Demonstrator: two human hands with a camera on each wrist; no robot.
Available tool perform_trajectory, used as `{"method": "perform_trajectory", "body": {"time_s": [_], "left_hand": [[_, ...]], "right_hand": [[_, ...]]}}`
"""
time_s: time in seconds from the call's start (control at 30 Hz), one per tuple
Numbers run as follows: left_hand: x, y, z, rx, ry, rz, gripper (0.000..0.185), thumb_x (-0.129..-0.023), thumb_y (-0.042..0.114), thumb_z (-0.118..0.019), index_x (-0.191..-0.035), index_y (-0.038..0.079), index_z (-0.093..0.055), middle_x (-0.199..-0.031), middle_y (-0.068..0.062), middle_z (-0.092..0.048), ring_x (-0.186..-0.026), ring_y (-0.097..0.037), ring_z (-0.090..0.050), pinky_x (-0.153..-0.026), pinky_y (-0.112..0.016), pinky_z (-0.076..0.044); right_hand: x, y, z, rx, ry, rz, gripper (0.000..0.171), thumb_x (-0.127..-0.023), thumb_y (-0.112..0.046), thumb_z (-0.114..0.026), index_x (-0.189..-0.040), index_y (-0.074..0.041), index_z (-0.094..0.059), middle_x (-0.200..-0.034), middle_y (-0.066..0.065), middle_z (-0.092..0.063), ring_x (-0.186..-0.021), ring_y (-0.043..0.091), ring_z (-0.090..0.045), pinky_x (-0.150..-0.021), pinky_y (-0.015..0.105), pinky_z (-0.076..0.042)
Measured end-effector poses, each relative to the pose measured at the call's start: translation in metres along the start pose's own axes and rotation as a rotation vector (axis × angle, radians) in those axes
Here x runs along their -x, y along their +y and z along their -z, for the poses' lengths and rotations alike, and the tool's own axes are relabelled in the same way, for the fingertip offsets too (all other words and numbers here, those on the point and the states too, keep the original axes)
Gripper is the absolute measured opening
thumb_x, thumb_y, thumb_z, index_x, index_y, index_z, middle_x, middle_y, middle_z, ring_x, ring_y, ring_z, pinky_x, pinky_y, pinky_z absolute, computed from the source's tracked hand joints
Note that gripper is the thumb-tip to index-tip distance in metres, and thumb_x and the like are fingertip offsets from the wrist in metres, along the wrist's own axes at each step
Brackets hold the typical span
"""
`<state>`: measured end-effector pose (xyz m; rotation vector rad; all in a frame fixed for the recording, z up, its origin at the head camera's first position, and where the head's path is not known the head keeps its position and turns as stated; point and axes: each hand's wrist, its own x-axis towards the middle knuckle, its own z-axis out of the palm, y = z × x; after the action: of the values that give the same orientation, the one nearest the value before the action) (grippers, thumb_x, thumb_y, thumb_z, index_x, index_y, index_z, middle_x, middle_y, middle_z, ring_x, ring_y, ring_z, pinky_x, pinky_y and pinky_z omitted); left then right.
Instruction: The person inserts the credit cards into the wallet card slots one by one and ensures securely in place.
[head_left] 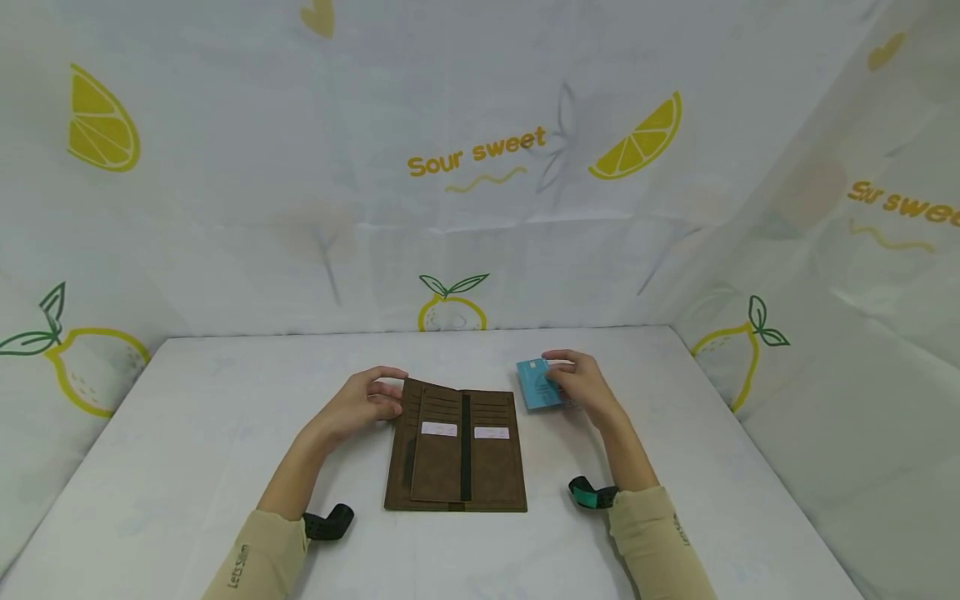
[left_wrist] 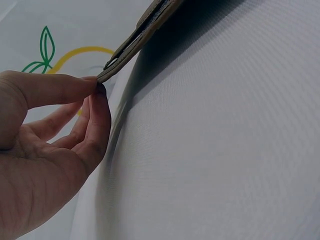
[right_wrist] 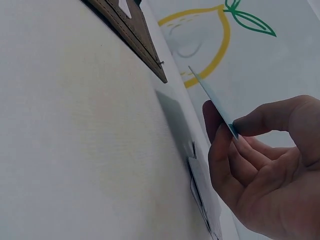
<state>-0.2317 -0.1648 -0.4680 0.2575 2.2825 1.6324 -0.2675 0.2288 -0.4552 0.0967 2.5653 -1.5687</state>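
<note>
There are two hands, one brown wallet (head_left: 438,462) and one blue card (head_left: 537,387). The wallet lies unfolded in the lower middle of the head frame; the card is just to the right of its top corner. Two white labels (head_left: 438,429) are in the wallet, one in each half. In the right wrist frame, some thin flat pieces (right_wrist: 204,197) lie low, right of the middle; their number I cannot tell.

The left hand (head_left: 363,400) pinches the wallet's upper left edge, thumb against fingers, and the grip is only as wide as this edge. The right hand (head_left: 585,383) pinches the card, and its grip is narrowed to the thin card, which is raised above the surface (head_left: 225,433).

The wallet looks like leather, rectangular, with rows of slots, stitching along the edge and one dark band down the middle. The card is smooth, flat and rectangular. White cloth covers the surface.
</note>
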Motion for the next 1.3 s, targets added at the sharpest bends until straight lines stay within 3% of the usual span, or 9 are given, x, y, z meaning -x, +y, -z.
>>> {"method": "perform_trajectory", "body": {"time_s": [0.3,0.73,0.9,1.1,1.3], "left_hand": [[0.0,0.001,-0.001,-0.003,0.002,0.003,0.056,-0.098,0.003,-0.072,-0.152,0.004,-0.055,-0.131,-0.022,-0.067,-0.105,-0.019,-0.069,-0.092,-0.029,-0.054],[0.0,0.001,0.0,-0.005,-0.002,-0.009,0.057,-0.098,0.004,-0.071,-0.152,0.004,-0.055,-0.132,-0.022,-0.067,-0.106,-0.019,-0.069,-0.093,-0.029,-0.054],[0.0,0.0,0.0,-0.006,-0.001,-0.007,0.056,-0.098,0.003,-0.071,-0.152,0.003,-0.055,-0.131,-0.022,-0.067,-0.105,-0.019,-0.069,-0.092,-0.029,-0.054],[-0.001,0.0,0.0,-0.002,0.001,-0.006,0.056,-0.098,0.002,-0.071,-0.152,0.003,-0.055,-0.13,-0.022,-0.067,-0.105,-0.018,-0.069,-0.092,-0.029,-0.054],[-0.001,0.0,0.0,-0.006,0.002,0.001,0.056,-0.098,0.003,-0.071,-0.152,0.004,-0.055,-0.132,-0.022,-0.067,-0.106,-0.018,-0.07,-0.092,-0.029,-0.054]], "right_hand": [[0.0,-0.004,-0.011,-0.059,-0.067,0.0,0.05,-0.101,-0.005,-0.058,-0.151,-0.001,-0.057,-0.127,0.022,-0.072,-0.088,0.014,-0.062,-0.076,0.024,-0.055],[0.005,-0.011,-0.025,-0.081,-0.199,0.122,0.052,-0.098,-0.003,-0.071,-0.149,-0.005,-0.058,-0.135,0.027,-0.069,-0.106,0.022,-0.073,-0.09,0.037,-0.065],[0.007,-0.013,-0.03,-0.079,-0.209,0.159,0.05,-0.098,-0.002,-0.072,-0.146,-0.005,-0.061,-0.132,0.027,-0.07,-0.102,0.021,-0.074,-0.089,0.039,-0.066],[0.005,-0.012,-0.035,-0.064,-0.227,0.233,0.047,-0.099,0.003,-0.068,-0.145,0.0,-0.061,-0.125,0.028,-0.072,-0.095,0.019,-0.075,-0.082,0.034,-0.066],[0.006,-0.014,-0.038,0.007,-0.211,0.304,0.044,-0.098,0.006,-0.066,-0.142,0.001,-0.063,-0.123,0.03,-0.073,-0.096,0.027,-0.079,-0.079,0.034,-0.066]]}}
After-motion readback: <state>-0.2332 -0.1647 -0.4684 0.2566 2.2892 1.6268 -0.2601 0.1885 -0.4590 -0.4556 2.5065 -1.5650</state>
